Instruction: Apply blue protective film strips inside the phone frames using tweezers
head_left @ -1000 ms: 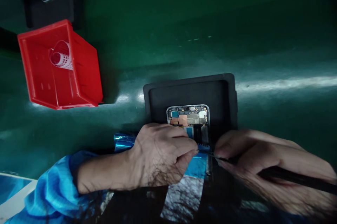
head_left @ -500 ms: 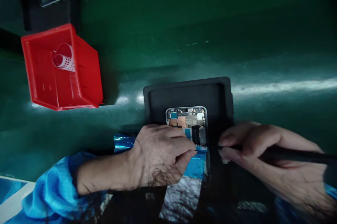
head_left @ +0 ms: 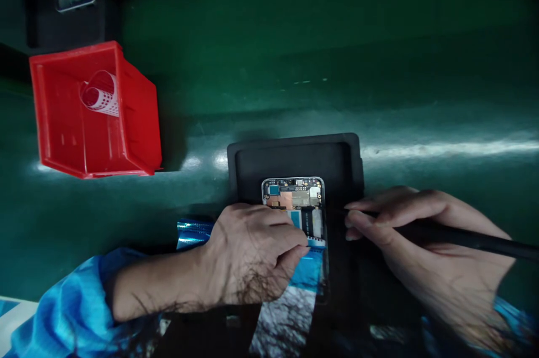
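Pulling back from the opened phone (head_left: 292, 195), the right hand (head_left: 425, 246) grips a slim black tool (head_left: 458, 236) while the left hand (head_left: 252, 257) pinches blue film (head_left: 309, 271) over it, in a black rubber tray (head_left: 295, 147) on the green worktop (head_left: 337, 55); a hard tug could tear the film.

**Red, blue and copper on green**

You work over a dark green desk (head_left: 337, 49) streaked with pale glare. Toward its left edge sits a bright red bin (head_left: 138, 122) holding a white roll (head_left: 101, 94) dotted in red. Your sleeve (head_left: 71, 296) is vivid blue with mottled folds. The black tray (head_left: 295, 156) carries a phone frame (head_left: 292, 192) rimmed in silver, its board showing a copper patch, a blue square and gold dots. A light-blue strip (head_left: 315, 242) crosses the frame, glossy blue foil (head_left: 191, 233) shines beside the tray, and your tool (head_left: 463, 237) is black.
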Motion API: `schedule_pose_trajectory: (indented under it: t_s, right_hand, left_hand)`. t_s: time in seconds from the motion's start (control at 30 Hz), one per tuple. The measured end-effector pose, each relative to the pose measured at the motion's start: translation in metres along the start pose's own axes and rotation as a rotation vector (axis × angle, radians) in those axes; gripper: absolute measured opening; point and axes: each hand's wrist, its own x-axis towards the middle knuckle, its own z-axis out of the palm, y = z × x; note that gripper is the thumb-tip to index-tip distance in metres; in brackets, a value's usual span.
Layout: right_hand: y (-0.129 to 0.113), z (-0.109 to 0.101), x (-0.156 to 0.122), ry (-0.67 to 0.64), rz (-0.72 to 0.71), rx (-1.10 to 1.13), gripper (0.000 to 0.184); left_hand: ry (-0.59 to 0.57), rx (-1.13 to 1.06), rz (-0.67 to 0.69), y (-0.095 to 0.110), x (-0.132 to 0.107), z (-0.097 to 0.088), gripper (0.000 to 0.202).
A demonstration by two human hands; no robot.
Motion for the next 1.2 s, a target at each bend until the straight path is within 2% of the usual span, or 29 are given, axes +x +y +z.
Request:
schedule_pose_trajectory:
  t_s: [0.13,0.5,0.67,0.93,1.07,1.2]
  right_hand:
    - [-0.002,0.003,0.000,0.041,-0.007,-0.033,0.019]
    - [-0.002,0.005,-0.002,0.052,-0.018,-0.052,0.019]
    - [0.003,0.006,-0.005,0.061,-0.068,-0.056,0.018]
    - [0.002,-0.002,-0.007,-0.056,-0.262,-0.213,0.021]
    - [0.004,-0.003,-0.007,-0.125,-0.310,-0.267,0.022]
    - [0.005,-0.004,-0.007,-0.128,-0.331,-0.302,0.021]
  left_hand:
    - [-0.013,0.010,-0.004,0.000,-0.001,0.000,0.014]
    - [-0.005,0.017,0.004,-0.001,0.000,0.000,0.012]
    - [-0.015,0.016,0.001,0.000,0.000,0.000,0.013]
    - [-0.030,0.004,-0.004,0.000,0.000,-0.001,0.016]
    - [-0.047,0.015,0.002,0.000,0.000,-0.001,0.016]
    - [-0.053,0.002,0.005,-0.001,0.000,-0.001,0.017]
